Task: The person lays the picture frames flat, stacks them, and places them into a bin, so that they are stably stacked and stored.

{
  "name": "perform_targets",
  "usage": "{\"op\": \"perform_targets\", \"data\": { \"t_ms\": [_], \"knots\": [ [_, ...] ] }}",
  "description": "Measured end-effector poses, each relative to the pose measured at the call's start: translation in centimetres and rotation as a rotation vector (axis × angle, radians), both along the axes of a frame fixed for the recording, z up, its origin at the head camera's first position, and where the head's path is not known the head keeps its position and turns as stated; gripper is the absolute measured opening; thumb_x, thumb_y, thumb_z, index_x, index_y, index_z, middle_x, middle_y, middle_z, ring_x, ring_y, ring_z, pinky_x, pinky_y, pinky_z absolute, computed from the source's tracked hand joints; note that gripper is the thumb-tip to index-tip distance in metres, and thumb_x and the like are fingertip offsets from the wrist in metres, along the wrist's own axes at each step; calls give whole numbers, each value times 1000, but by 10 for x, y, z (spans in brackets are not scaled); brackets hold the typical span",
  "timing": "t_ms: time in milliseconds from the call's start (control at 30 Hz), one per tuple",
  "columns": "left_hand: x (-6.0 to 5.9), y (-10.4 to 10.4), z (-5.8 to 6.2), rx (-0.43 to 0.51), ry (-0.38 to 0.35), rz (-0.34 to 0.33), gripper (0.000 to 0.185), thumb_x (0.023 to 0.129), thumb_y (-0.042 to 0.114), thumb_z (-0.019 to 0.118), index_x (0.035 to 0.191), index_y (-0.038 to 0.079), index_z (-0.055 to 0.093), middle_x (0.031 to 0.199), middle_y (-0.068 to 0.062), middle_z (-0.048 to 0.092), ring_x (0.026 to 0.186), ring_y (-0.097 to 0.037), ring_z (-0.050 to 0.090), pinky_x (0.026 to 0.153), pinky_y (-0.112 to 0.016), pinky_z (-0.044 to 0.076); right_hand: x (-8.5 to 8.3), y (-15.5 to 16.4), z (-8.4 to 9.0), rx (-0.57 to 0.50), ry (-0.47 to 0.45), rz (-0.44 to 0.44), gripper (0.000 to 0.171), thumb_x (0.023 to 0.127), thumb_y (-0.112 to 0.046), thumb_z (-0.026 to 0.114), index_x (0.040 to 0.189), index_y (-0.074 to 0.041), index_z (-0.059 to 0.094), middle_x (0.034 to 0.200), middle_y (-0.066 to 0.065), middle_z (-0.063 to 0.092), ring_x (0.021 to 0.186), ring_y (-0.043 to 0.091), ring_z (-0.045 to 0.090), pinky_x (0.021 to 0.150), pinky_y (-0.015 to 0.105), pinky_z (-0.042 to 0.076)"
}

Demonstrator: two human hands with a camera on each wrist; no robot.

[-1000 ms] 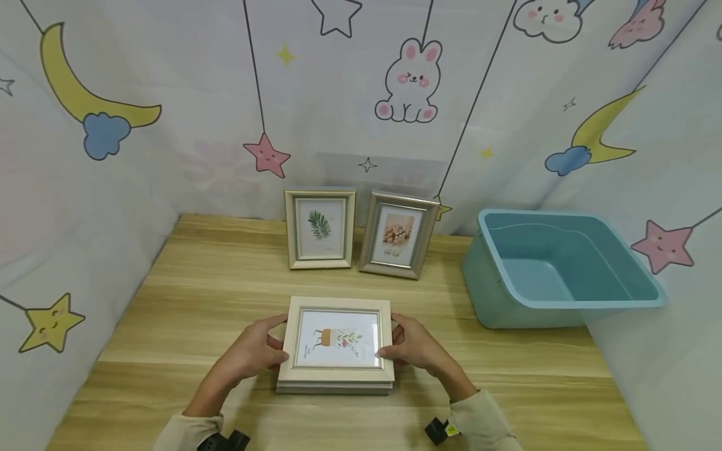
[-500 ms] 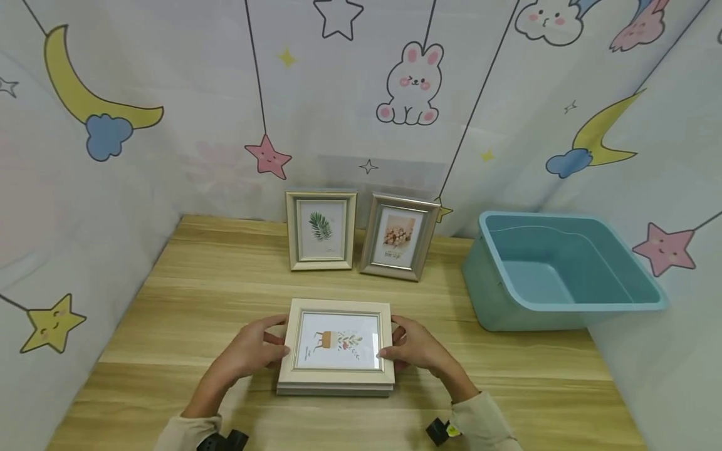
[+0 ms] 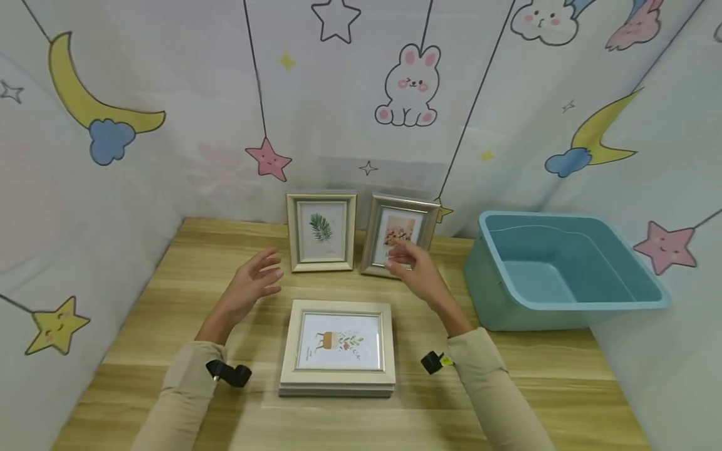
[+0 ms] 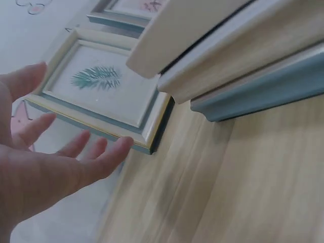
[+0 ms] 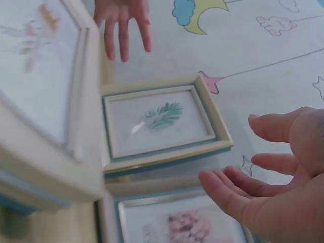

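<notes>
Wood-grain tabletop (image 3: pixel 192 263) bore a seemingly unfinished picture-frame stack (image 3: pixel 338 376); left hand (image 3: pixel 248 288) and right hand (image 3: pixel 416 272), fingers apart, likely needed the leaf-print frame (image 3: pixel 321 232).

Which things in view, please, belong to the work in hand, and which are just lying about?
Apparently in the work:
stack of rectangular picture frames, cream on top
standing cream frame, green leaf print
standing silvery frame, pinkish print
left hand; right hand

Probably just lying about:
pale blue-green plastic tub
wood-grain table
white cartoon-printed backdrop
</notes>
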State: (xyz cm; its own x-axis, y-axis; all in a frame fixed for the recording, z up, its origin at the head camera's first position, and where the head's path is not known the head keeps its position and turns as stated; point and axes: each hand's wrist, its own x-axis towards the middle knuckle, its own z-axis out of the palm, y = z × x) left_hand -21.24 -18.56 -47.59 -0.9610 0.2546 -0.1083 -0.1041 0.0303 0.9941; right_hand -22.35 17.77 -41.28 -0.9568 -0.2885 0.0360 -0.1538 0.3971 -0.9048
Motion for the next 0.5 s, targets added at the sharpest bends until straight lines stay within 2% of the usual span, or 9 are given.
{"op": "perform_targets", "data": {
  "t_ms": [167,333,500],
  "knots": [
    [-26,5,-5,45,-46,73,69,105,22,53,162,16,14,162,-23,22,147,-39,29,110,-59,41,-34,-31,25,20,68,30,55,99,-18,63,150,-6,43,142,23,55,129,35,57,106,51,48],
    [-46,12,-18,80,-94,101,67,105,20,52,161,16,15,163,-21,21,147,-39,28,104,-58,45,-64,-58,46,98,103,26,53,100,-20,62,149,-10,46,145,19,54,131,31,56,110,47,46],
    [-57,20,-30,99,-157,158,64,104,20,53,160,18,22,163,-20,23,148,-38,28,104,-57,46,-84,-78,61,197,87,35,52,101,-22,60,150,-12,45,153,13,47,140,30,47,114,45,41]
  ]
}}
